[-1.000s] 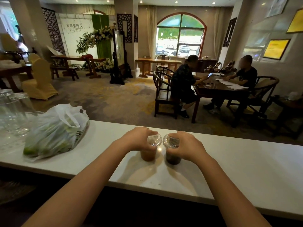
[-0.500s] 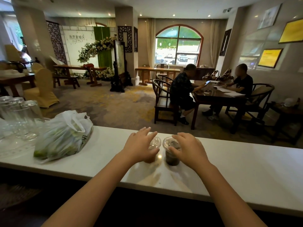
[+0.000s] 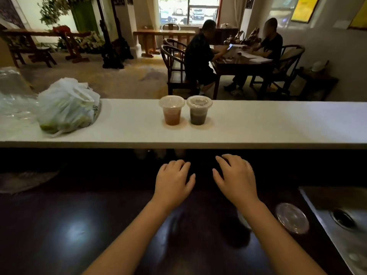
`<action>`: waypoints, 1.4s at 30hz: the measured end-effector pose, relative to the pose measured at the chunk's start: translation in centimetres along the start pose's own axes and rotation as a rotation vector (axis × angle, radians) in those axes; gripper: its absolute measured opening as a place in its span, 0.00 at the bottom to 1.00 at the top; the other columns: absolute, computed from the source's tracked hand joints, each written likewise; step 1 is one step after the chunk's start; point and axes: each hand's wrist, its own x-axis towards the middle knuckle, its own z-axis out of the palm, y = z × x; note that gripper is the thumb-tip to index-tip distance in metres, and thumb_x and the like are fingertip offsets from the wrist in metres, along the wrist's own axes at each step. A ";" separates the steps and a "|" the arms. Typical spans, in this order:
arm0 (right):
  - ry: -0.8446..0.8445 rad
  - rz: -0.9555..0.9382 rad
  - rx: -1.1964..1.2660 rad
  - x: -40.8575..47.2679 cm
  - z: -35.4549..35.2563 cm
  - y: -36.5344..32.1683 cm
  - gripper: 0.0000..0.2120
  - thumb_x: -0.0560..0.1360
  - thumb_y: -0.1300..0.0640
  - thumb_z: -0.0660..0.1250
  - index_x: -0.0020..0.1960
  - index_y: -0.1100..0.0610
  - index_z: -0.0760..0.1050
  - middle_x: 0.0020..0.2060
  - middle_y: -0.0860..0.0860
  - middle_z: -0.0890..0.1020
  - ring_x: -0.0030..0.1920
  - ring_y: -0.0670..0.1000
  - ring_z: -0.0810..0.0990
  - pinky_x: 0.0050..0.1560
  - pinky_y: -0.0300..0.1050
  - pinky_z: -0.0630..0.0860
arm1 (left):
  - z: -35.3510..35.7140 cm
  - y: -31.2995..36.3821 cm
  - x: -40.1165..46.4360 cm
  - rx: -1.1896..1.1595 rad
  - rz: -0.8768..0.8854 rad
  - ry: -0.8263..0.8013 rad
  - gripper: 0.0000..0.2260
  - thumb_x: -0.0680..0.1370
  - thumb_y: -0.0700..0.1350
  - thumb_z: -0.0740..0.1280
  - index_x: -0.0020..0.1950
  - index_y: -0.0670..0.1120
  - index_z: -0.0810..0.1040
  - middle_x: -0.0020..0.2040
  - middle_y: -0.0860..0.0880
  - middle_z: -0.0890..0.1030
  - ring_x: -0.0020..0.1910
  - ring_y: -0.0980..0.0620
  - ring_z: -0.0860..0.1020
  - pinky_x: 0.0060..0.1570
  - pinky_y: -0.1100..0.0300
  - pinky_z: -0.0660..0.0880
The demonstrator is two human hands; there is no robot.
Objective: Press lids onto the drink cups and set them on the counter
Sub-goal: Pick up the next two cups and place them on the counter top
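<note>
Two clear plastic cups stand side by side on the white counter [image 3: 258,126], each with a clear lid on top. The left cup [image 3: 172,110] holds an orange-brown drink; the right cup [image 3: 198,110] holds a dark drink. They are close together, almost touching. My left hand [image 3: 173,180] and my right hand [image 3: 235,176] hover palm down over the dark lower worktop, well below and in front of the cups. Both hands hold nothing and their fingers are spread.
A white plastic bag [image 3: 67,106] of green produce lies on the counter at the left, with clear glassware [image 3: 12,92] beyond it. A loose clear lid [image 3: 292,217] lies on the dark worktop beside a steel sink [image 3: 341,217] at the right. Two people sit at a table behind the counter.
Both hands have let go of the cups and pulled back down to the dark worktop. The cups stay on the counter. The view has tilted downward.
</note>
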 end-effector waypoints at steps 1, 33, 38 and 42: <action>-0.020 0.037 -0.004 -1.8 0.1 0.1 0.17 0.67 0.55 0.73 0.54 0.60 0.80 0.49 0.57 0.82 0.48 0.57 0.80 0.49 0.53 0.76 | 0.8 0.8 -1.5 -0.026 0.016 -0.028 0.19 0.73 0.54 0.58 0.54 0.43 0.81 0.46 0.47 0.82 0.43 0.47 0.80 0.42 0.54 0.76; -0.242 0.184 0.208 -20.6 4.7 22.1 0.36 0.60 0.57 0.79 0.66 0.53 0.72 0.66 0.59 0.72 0.62 0.64 0.72 0.47 0.59 0.78 | 17.2 21.1 -8.5 -0.347 -0.353 -0.113 0.32 0.68 0.42 0.75 0.69 0.51 0.66 0.74 0.48 0.64 0.63 0.48 0.74 0.49 0.56 0.78; -0.090 0.195 0.418 -21.1 5.2 22.2 0.39 0.55 0.66 0.81 0.63 0.52 0.72 0.62 0.56 0.74 0.57 0.56 0.71 0.51 0.50 0.72 | 18.6 20.8 -8.0 -0.490 -0.407 0.005 0.29 0.69 0.38 0.74 0.68 0.49 0.69 0.71 0.51 0.68 0.68 0.50 0.69 0.61 0.56 0.72; -0.038 0.172 0.487 -21.1 5.5 22.3 0.40 0.55 0.70 0.79 0.63 0.51 0.70 0.63 0.52 0.69 0.59 0.56 0.70 0.56 0.50 0.70 | 18.9 20.5 -8.3 -0.491 -0.385 0.027 0.29 0.67 0.36 0.75 0.66 0.48 0.72 0.68 0.50 0.72 0.65 0.49 0.73 0.60 0.53 0.73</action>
